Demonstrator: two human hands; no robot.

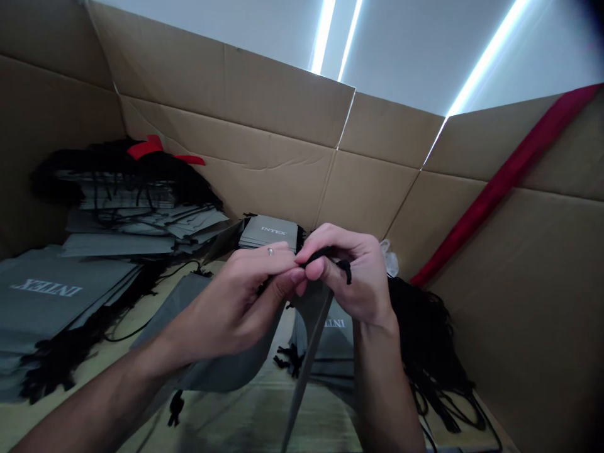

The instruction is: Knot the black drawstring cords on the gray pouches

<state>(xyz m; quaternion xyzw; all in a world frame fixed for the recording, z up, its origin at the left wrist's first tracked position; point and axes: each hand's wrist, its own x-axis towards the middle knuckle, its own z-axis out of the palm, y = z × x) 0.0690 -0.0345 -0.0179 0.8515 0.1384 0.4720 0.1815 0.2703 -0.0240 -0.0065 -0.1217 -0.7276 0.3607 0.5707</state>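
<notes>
My left hand (pixel 240 296) and my right hand (pixel 352 270) meet in the middle of the view, fingers pinched together on a black cord (pixel 343 267). The cord belongs to a grey paper bag (pixel 311 321) that hangs folded below my hands. A ring shows on a finger of my left hand. Both hands are closed around the cord and the bag's top edge.
Stacks of grey bags marked INTEX lie at the left (pixel 51 296) and behind my hands (pixel 270 231). A heap with black cords and a red strap (pixel 146 148) sits at the back left. Loose black cords (pixel 425 340) pile at the right. Cardboard walls (pixel 283 126) surround everything.
</notes>
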